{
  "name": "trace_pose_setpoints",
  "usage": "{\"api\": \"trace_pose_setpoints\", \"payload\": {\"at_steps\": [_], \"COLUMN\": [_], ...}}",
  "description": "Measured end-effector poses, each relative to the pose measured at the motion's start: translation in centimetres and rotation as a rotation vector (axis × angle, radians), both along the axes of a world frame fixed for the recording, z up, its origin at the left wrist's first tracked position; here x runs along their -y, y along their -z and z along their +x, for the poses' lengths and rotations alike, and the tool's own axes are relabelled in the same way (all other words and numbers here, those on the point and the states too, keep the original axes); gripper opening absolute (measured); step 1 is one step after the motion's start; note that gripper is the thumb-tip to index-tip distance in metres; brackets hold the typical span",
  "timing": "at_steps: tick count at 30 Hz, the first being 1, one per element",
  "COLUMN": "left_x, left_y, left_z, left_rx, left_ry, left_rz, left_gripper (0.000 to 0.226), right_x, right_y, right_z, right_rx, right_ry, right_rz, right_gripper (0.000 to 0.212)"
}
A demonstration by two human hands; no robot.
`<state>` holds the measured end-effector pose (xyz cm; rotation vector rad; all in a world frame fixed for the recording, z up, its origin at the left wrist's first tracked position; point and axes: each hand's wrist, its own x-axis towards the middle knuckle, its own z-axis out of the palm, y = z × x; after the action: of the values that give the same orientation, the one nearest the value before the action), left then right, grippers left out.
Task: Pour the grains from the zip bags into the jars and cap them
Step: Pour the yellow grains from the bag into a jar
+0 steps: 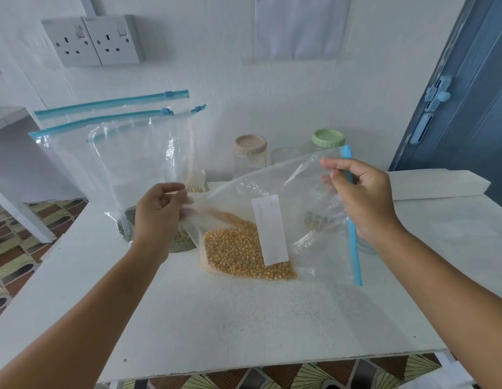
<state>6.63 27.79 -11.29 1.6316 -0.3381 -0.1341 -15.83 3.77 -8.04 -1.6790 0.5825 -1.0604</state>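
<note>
The corn bag [272,220] lies on the counter [244,318], in front of the pink-lidded jar [250,154]. The left hand [160,211] pinches its bottom corner; the right hand [362,197] grips the blue zip edge. The person should keep the zip edge raised so the kernels stay low, open it fully, then uncap a jar before tipping.

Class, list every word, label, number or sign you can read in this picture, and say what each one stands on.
No text can be read.
White label on the corn bag: faint marks, too blurred to read.
Sockets on the wall: no legible marking.
Paper taped to the wall: looks blank.
Jar lids, pink and green: no text visible.
</note>
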Motion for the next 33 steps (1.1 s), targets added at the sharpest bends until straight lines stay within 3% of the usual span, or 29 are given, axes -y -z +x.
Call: {"api": "trace_pose_setpoints", "payload": {"at_steps": [3, 7, 14, 17, 21, 24, 29, 33], "left_x": [-0.1, -0.2, -1.7, -1.2, -0.7, -0.8, -0.4, -1.1], "left_y": [-0.1, -0.3, -0.9, -1.5, -1.2, -0.4, -1.4, -0.9], "left_z": [-0.5, 0.5, 1.4, 1.1, 0.8, 1.0, -0.4, 0.8], "left_rx": [0.130, -0.030, -0.008, 0.090, 0.036, 0.031, 0.246, 0.205], "left_ry": [0.032, 0.079, 0.184, 0.103, -0.014, -0.037, -0.146, -0.045], "left_rz": [0.044, 0.070, 0.134, 0.043, -0.121, -0.113, -0.176, -0.083], "left_gripper": [0.014, 0.016, 0.021, 0.018, 0.027, 0.025, 0.018, 0.023], "right_x": [0.4, 0.1, -0.1, -0.1, 0.2, -0.1, 0.4, 0.3], "right_y": [0.2, 0.3, 0.1, 0.0, -0.1, 0.0, 0.2, 1.2], "right_z": [-0.2, -0.3, -0.3, -0.2, -0.3, -0.2, -0.2, -0.1], "right_rx": [-0.021, -0.029, -0.025, -0.007, -0.012, -0.021, -0.011, -0.042], "right_ry": [0.043, 0.015, 0.016, 0.059, 0.097, 0.092, 0.090, 0.032], "right_rz": [-0.037, -0.035, -0.024, -0.008, -0.004, -0.023, -0.026, -0.045], "right_gripper": [0.023, 0.024, 0.025, 0.026, 0.027, 0.027, 0.028, 0.030]}}
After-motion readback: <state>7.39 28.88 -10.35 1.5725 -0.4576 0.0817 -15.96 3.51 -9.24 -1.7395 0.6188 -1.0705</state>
